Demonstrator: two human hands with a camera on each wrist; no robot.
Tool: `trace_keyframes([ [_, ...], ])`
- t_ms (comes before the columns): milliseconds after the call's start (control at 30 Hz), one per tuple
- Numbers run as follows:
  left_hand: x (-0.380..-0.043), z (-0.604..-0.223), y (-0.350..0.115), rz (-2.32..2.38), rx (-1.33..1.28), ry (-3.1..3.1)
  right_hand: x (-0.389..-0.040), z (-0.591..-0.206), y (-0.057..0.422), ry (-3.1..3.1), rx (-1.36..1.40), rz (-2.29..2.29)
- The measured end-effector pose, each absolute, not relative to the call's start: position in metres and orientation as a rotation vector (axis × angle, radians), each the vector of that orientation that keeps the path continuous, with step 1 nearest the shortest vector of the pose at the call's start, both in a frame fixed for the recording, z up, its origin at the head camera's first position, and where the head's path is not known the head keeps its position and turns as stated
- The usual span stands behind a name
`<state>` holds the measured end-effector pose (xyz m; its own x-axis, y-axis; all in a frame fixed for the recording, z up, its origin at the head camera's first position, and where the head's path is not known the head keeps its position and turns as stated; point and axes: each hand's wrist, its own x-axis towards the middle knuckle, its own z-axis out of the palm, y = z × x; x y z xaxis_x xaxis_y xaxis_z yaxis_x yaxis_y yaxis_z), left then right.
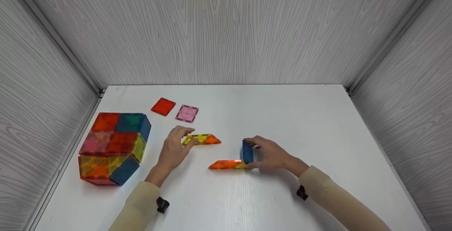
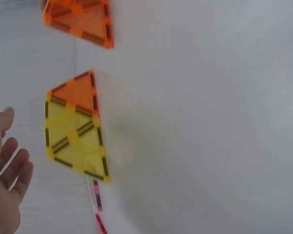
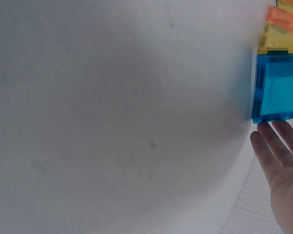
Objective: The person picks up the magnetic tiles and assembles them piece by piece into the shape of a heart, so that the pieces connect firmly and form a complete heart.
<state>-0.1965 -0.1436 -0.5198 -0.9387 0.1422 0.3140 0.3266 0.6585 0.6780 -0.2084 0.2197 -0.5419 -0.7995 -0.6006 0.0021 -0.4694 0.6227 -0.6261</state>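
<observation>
My right hand (image 1: 272,153) holds an upright blue square magnetic tile (image 1: 248,152) between fingers and thumb. This tile meets the right end of an upright strip of orange and yellow magnetic tiles (image 1: 226,164). In the right wrist view, the fingertips touch one edge of the blue tile (image 3: 283,87). Farther back, a second upright yellow and orange strip (image 1: 203,139) stands beside my left hand (image 1: 173,148). The left fingers and thumb are spread around its left end. In the left wrist view, that hand (image 2: 8,180) appears apart from the yellow part (image 2: 73,131).
At the left stands a block built of red, teal, pink, yellow, orange and blue tiles (image 1: 122,142). Behind my left hand, a red square tile (image 1: 163,106) and a pink square tile (image 1: 187,113) lie flat on the white table (image 1: 300,118). Grey wood-grain panels (image 1: 226,29) enclose the back and sides.
</observation>
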Motion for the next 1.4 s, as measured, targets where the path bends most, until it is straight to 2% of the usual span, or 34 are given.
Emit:
trace_keyframes([
  [167,-0.219,-0.525,-0.165,-1.117,-0.302,-2.819,-0.21,-0.541,0.219,2.649,-0.895,-0.922],
  [333,-0.227,-0.535,-0.168,-1.193,-0.29,-2.927,-0.21,-0.543,0.218,2.646,-0.898,-0.92],
  [733,-0.229,-0.536,-0.127,-1.281,-0.399,-2.932,-0.21,-0.539,0.219,2.627,-0.86,-0.928],
  [1100,-0.232,-0.537,-0.087,-1.299,-0.603,-2.91,-0.215,-0.541,0.218,2.622,-0.878,-0.936],
  [1233,-0.236,-0.533,-0.087,-1.304,-0.65,-2.949,-0.216,-0.542,0.219,2.622,-0.916,-0.963],
  [1400,-0.255,-0.529,-0.107,-1.258,-0.494,-2.963,-0.216,-0.543,0.22,2.622,-0.938,-0.962],
])
